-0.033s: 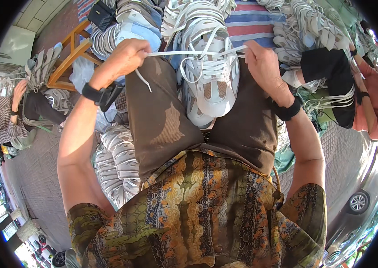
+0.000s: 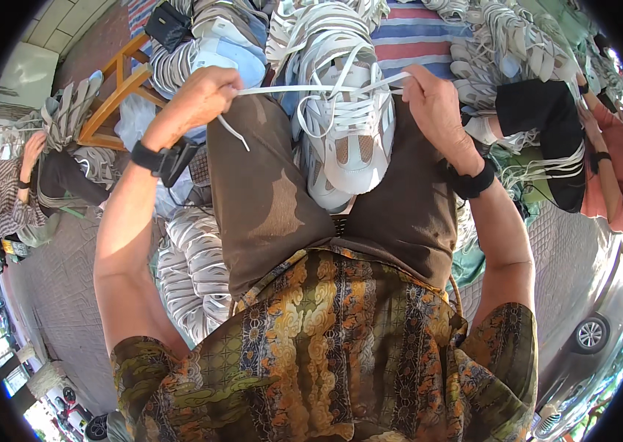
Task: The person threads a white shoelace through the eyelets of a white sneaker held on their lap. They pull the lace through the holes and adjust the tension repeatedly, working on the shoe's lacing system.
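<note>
A white and grey sneaker (image 2: 359, 158) with tan mesh at its toe points toward me between my knees, on top of another sneaker. Its white shoelace (image 2: 289, 89) is stretched level above the tongue, one strand crossing another. My left hand (image 2: 205, 97) is closed on the lace left of the shoe, and a loose lace end dangles below the fingers. To the right of the shoe, my right hand (image 2: 435, 107) pinches the other side of the lace. Both hands are off the shoe itself.
Stacked sneakers (image 2: 194, 269) lie beside my left leg, with more piled ahead on a striped sheet (image 2: 418, 44). A wooden chair frame (image 2: 116, 96) stands at left. One person (image 2: 13, 184) sits at far left, another (image 2: 610, 162) at right. A parked car (image 2: 591, 331) is at lower right.
My left hand has shifted slightly to the left with the lace. My right hand and the sneaker look almost unmoved.
</note>
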Available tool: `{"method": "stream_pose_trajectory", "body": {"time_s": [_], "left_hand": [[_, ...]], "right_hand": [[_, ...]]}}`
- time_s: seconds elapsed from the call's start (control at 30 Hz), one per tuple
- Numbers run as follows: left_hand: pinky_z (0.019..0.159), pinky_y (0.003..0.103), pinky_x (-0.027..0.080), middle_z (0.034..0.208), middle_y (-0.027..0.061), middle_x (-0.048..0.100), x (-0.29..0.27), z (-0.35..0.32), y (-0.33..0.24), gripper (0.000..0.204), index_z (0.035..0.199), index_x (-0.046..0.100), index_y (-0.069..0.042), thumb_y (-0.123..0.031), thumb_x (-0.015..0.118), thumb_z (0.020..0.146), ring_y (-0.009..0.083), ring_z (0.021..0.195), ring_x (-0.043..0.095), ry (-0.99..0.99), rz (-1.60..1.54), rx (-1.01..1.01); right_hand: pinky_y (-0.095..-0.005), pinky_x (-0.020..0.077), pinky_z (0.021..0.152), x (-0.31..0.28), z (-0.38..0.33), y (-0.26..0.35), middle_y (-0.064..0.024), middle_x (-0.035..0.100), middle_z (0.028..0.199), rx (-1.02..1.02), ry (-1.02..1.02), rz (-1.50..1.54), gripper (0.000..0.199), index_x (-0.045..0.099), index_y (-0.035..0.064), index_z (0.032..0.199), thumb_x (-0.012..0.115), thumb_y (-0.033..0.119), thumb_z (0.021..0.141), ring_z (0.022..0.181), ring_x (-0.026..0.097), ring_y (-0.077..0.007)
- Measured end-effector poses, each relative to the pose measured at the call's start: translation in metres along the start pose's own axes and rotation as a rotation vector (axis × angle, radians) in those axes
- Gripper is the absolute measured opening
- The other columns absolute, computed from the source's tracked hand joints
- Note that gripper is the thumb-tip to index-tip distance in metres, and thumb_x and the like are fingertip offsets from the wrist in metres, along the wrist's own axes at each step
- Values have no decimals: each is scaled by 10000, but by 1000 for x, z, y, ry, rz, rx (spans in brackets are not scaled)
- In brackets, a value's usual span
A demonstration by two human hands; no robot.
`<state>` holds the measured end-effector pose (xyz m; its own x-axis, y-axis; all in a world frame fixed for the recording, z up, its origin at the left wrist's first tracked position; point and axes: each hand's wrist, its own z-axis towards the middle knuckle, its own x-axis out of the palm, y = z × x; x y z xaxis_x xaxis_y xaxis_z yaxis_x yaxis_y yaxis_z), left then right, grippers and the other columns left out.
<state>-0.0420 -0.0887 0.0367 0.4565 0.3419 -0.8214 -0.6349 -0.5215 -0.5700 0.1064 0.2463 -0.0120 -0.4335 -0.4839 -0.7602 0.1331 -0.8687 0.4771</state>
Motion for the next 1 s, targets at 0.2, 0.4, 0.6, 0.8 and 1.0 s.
{"method": "stream_pose_trajectory", "body": {"time_s": [0.2, 0.4, 0.6, 0.8, 1.0], "left_hand": [[431, 251, 364, 557, -11, 481, -24, -40, 18, 102, 780, 552, -19, -65, 487, 843, 77, 481, 453, 49, -96, -191], [456, 228, 360, 561, -27, 456, -39, -78, 30, 132, 767, 546, -24, -109, 520, 865, 55, 499, 444, 55, -85, -232], [464, 249, 363, 560, -13, 471, -56, -104, 40, 113, 774, 559, -10, -61, 494, 850, 67, 502, 456, 20, -166, -368], [471, 301, 377, 546, 32, 482, -67, -116, 69, 93, 775, 570, -32, -87, 514, 826, 131, 486, 475, -85, 85, -346], [616, 415, 439, 724, 136, 605, -69, -133, 142, 41, 837, 561, -60, -63, 540, 802, 356, 722, 587, -203, 599, -257]], "right_hand": [[-453, 466, 600, 5, 3, 27, -215, 619, 756, 82, -92, 238, 190, 607, 55, 1018, 524, 78, 849, 713, 605, -409], [-428, 449, 567, 10, -4, 24, -183, 585, 689, -46, 18, -74, 104, 572, 35, 897, 541, 127, 861, 642, 577, -389], [-474, 456, 568, 19, -8, 22, -192, 595, 669, -43, 200, -186, 127, 548, 24, 833, 547, 151, 850, 635, 580, -405], [-462, 461, 579, 14, -7, 21, -211, 581, 670, -103, 209, -78, 113, 540, 19, 862, 540, 132, 863, 647, 581, -408], [-436, 457, 592, 15, -7, 24, -206, 572, 678, -93, 205, 36, 62, 531, 25, 855, 551, 84, 853, 656, 579, -397]]}}
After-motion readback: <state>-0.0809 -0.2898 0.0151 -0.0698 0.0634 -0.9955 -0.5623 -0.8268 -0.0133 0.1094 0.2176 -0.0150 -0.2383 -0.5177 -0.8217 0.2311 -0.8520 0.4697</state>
